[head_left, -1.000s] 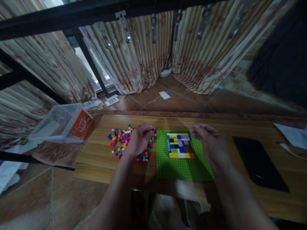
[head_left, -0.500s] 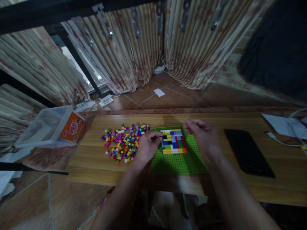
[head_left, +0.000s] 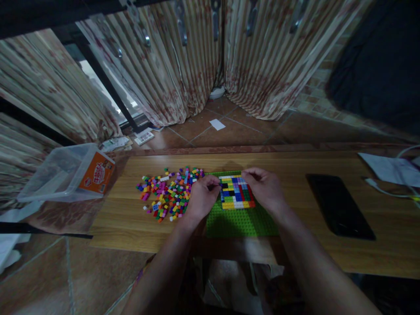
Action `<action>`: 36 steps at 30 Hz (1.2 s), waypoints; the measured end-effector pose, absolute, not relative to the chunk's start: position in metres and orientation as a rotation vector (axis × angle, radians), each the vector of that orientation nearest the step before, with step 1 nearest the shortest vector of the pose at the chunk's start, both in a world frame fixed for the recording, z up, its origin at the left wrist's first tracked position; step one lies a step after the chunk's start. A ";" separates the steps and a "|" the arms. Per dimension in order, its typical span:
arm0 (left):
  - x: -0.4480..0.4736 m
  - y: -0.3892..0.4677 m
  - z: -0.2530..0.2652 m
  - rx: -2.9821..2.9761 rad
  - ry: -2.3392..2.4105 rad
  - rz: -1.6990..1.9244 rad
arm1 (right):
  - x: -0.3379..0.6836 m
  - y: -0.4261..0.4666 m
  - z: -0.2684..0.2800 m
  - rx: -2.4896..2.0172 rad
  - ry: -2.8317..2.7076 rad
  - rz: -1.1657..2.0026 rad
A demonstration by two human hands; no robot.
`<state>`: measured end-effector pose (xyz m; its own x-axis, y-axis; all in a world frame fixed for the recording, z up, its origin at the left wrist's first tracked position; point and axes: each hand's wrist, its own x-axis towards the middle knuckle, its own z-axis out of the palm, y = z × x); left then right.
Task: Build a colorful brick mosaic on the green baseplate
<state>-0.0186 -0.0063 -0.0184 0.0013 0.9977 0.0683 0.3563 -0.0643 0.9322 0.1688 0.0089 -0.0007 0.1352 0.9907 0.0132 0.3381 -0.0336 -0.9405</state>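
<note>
Leaning both forearms in over the green baseplate [head_left: 241, 225], I have my two hands at opposite sides of the brick panel [head_left: 238, 193] built on it. The panel lies toward the far part of the baseplate, leaving a bare strip of studs on the side nearest me, so my wrists can come in low without covering the rows. My left hand [head_left: 204, 196] is over the baseplate's left edge, thumb and fingertips drawn close together beside the panel; I cannot tell whether a small brick is pinched there. My right hand [head_left: 263, 187] reaches in from the baseplate's right, its bent fingertips at the panel's far right corner, touching it or just above it. Whether those fingers have closed on anything I cannot tell either. Coming in from both sides probably lets one hand steady while the other works finely.

The loose bricks [head_left: 179, 197] are spread just left of the baseplate, presumably so that my left hand has only a short reach. A black flat device [head_left: 339, 208] lies well to the right of the baseplate, out of my elbow's way, while the clear tub [head_left: 54, 177] sits far to its left, beyond the bricks.
</note>
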 end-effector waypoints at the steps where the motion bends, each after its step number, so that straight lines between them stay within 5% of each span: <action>1: -0.018 -0.006 -0.017 1.523 1.449 1.066 | 0.168 0.009 0.000 -1.536 -1.360 0.918; 36: -0.012 -0.003 -0.007 1.704 1.649 0.888 | 0.174 0.006 -0.001 -1.817 -1.618 0.692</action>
<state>-0.0122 -0.0029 -0.0074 0.0045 0.9984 0.0564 0.5964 -0.0480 0.8012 0.1741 0.0056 -0.0013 0.1201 0.9927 0.0103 0.6786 -0.0745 -0.7307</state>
